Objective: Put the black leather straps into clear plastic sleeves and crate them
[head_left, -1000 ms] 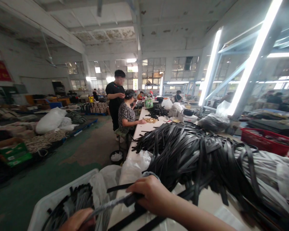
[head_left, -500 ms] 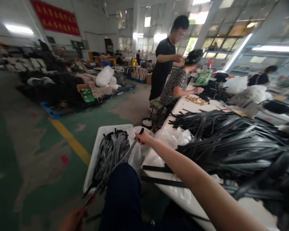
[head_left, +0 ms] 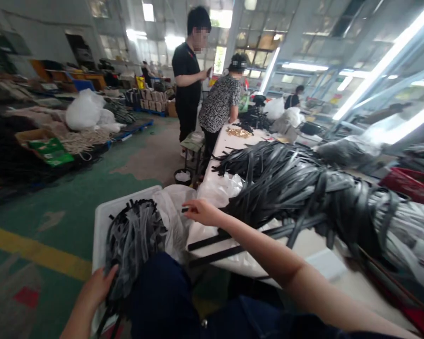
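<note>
At lower left, my left hand is at the near left side of a white plastic bin, its thumb over the edge of a bundle of black strips. It seems closed on strips there; some fingers are hidden. My right hand is over the corner of the white table, beyond my knee. Its fingers pinch a short visible end of a black strip; the rest of that strip cannot be made out. Clear plastic film hangs between bin and table.
A large heap of black strips covers much of the white table, and two strips stick out at its near corner. Farther along are gold-coloured pieces, a seated person and a standing person. A small bucket stands on the floor.
The strip stretched between my hands is no longer visible across the bin. My left hand has come up to the bin's side. My view has turned right, and the standing person's arms are lower.
</note>
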`<state>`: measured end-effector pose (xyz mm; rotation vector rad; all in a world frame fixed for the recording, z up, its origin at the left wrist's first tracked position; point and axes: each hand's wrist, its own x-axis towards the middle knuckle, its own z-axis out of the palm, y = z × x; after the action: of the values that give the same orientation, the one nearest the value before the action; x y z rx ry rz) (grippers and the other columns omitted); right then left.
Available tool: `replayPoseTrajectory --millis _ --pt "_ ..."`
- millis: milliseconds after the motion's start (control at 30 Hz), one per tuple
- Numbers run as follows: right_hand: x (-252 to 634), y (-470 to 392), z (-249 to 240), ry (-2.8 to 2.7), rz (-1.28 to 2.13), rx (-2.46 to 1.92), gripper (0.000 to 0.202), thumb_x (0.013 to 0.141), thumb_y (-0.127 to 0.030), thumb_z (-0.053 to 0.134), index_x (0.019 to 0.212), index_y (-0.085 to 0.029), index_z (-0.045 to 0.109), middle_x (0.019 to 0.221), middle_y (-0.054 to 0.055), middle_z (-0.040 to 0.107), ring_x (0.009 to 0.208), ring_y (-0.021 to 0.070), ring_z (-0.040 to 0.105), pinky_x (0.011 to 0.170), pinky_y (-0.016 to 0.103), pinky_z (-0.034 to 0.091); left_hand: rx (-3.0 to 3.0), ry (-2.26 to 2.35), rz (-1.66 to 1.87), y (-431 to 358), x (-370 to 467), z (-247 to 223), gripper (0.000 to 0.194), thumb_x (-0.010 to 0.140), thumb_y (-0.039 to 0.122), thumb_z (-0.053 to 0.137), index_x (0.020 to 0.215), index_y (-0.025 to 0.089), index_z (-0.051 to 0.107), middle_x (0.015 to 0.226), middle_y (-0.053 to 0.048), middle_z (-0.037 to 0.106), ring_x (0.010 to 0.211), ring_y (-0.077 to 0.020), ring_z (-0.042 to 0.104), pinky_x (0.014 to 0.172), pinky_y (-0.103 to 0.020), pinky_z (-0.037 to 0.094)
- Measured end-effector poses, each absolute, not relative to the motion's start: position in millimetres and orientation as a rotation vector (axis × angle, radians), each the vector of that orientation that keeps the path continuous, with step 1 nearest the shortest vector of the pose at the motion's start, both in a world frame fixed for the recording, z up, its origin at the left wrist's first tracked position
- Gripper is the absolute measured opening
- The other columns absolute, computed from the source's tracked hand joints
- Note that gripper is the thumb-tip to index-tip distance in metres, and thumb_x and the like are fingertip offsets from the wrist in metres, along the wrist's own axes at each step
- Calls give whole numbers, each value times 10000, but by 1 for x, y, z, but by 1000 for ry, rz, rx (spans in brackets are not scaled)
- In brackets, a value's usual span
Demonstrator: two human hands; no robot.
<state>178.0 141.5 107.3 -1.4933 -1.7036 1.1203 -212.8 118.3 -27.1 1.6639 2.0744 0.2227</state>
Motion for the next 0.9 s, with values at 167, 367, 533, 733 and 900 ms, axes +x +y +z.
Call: replayPoseTrajectory --millis 167,367,533,733,900 --pt "314 1 87 -1832 618 -1733 203 855 -256 593 971 -172 736 909 67 722 802 175 653 732 265 485 1963 1449 249 155 -98 37 537 781 514 500 1138 138 638 1050 -126 733 979 -269 679 850 -329 518" --pt "368 -74 69 -1643 477 -1921 248 905 -322 537 983 -177 723 872 74 715 739 180 655 681 284 511 2452 1043 91 186 81 93 277 827 342 537 909 131 696 992 -146 705 923 -259 629 822 -328 446" --pt "352 -55 81 -1819 301 -1779 246 942 -274 499 1061 -192 698 1029 89 699 952 207 634 866 339 505 2384 996 -212 190 146 74 253 631 343 753 735 128 671 701 -55 662 656 -199 584 627 -282 420" --pt "319 52 80 -2281 145 -1570 554 856 -407 645 1358 -203 528 1470 123 432 1368 316 337 1126 479 271 2236 1094 -349 164 134 51 219 567 181 732 758 155 627 669 20 604 684 -177 569 644 -260 412" --pt "312 102 51 -2505 159 -1564 625 775 -548 657 1287 -197 586 1311 144 578 1244 334 477 1124 549 196 2293 1266 -237 149 122 67 85 704 90 579 663 158 548 737 -19 627 789 -195 608 692 -266 423"
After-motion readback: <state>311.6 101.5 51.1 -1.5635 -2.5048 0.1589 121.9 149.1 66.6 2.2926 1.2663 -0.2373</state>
